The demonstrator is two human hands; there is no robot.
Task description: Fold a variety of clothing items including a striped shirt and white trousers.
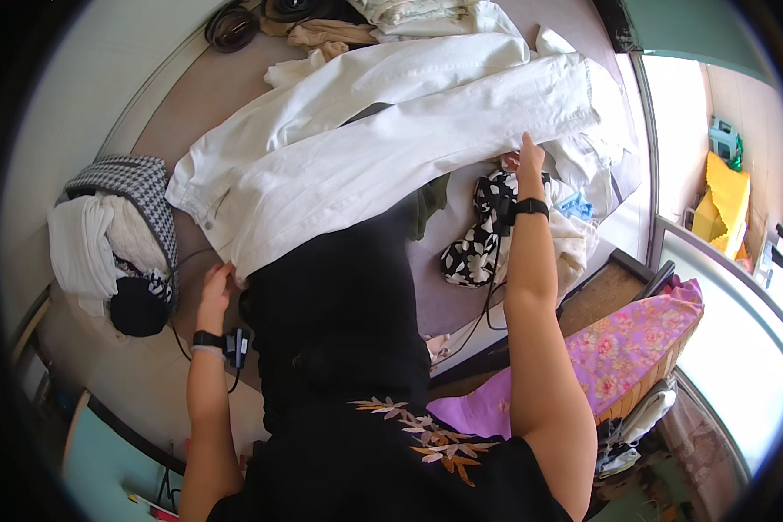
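Note:
White trousers (391, 150) stretch sideways in front of me, waist to the left and leg ends to the right. At the waistband corner my left hand (217, 287) pinches the cloth between thumb and fingers. My right hand (528, 154) grips the lower edge of the nearer leg, close to its hem; part of that hand is hidden. A dark gap separates the two legs near the middle. Just below my right hand lies a black garment with a white flower print (473, 258).
A houndstooth fabric bin (121, 173) with clothes in it stands at left. Coiled belts (231, 27) and folded clothes (430, 16) lie at the back. A floral purple cloth (626, 333) covers something at right, beside a window frame (652, 163). Cables hang from both wrist devices.

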